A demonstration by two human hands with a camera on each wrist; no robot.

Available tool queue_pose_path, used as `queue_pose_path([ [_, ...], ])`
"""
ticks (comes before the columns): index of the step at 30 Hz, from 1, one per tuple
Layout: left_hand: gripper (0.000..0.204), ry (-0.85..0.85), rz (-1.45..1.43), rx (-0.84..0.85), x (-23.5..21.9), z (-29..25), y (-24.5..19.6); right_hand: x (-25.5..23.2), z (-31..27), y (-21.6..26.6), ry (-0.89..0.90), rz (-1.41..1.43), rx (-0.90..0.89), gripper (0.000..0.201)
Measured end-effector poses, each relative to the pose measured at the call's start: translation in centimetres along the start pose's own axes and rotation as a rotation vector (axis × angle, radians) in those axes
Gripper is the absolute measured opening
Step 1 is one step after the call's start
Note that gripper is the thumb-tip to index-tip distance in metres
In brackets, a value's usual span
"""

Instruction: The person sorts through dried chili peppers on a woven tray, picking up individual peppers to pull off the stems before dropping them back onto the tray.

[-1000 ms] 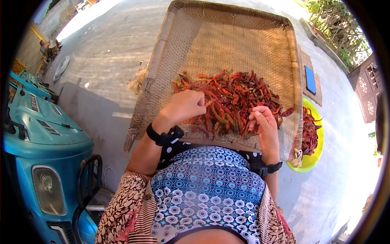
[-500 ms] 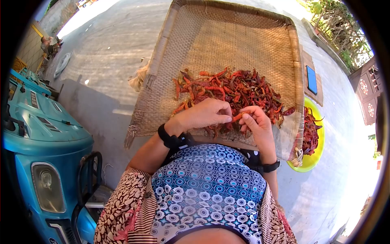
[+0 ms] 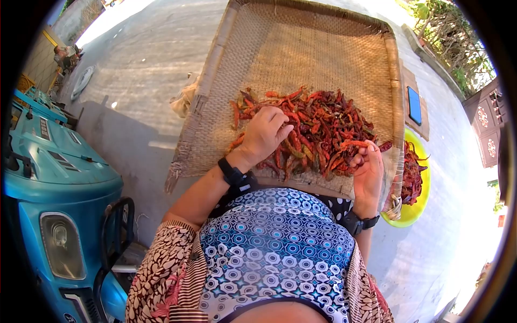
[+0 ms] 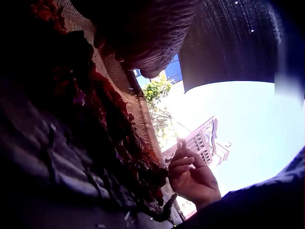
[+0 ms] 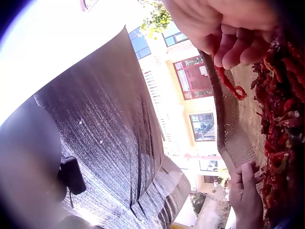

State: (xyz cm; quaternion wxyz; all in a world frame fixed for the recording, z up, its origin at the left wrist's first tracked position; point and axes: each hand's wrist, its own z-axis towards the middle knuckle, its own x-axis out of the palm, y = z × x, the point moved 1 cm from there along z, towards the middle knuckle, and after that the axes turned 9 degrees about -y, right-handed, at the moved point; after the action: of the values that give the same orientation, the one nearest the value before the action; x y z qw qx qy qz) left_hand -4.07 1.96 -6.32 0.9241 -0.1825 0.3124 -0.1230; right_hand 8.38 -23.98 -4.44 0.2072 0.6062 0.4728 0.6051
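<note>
Left hand: resting (image 3: 265, 134) palm-down on the heap of dried red chilli peppers (image 3: 318, 126), fingers loosely spread and reaching in, gripping nothing visible; half a second ago meeting the other hand at the near edge of the heap, now parted from it.

Right hand: lifting (image 3: 368, 168) off the heap towards the tray's right rim, fingers curled round a single curved orange-red dried chilli (image 3: 353, 144); same pod dangling below the fingertips in the right wrist view (image 5: 229, 83).

Chilli heap: lying in the near half of the large flat woven bamboo tray (image 3: 301, 48), far half bare weave.

Change: hands separating, one pod now coming away in the right hand alone.

Reading: probably sorting pod by pod, left hand going back for another.

Yellow round plastic bowl: sitting (image 3: 425, 199) just beyond the tray's right rim, already holding red chillies, near the right hand.

Surroundings: turquoise vehicle (image 3: 54, 183) standing at the left on the concrete ground.
</note>
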Motion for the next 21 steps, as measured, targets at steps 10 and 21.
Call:
queue_pose_path([
  [10, 0.032, 0.072, 0.242, 0.417, -0.7, -0.5, -0.1, 0.5, -0.2, -1.4, -0.003, -0.127, -0.074, 0.017],
  [21, 0.024, -0.132, 0.283, 0.010, -0.9, -0.3, 3.0, -6.5, 3.9, 5.2, -0.078, 0.097, -0.325, 0.028],
])
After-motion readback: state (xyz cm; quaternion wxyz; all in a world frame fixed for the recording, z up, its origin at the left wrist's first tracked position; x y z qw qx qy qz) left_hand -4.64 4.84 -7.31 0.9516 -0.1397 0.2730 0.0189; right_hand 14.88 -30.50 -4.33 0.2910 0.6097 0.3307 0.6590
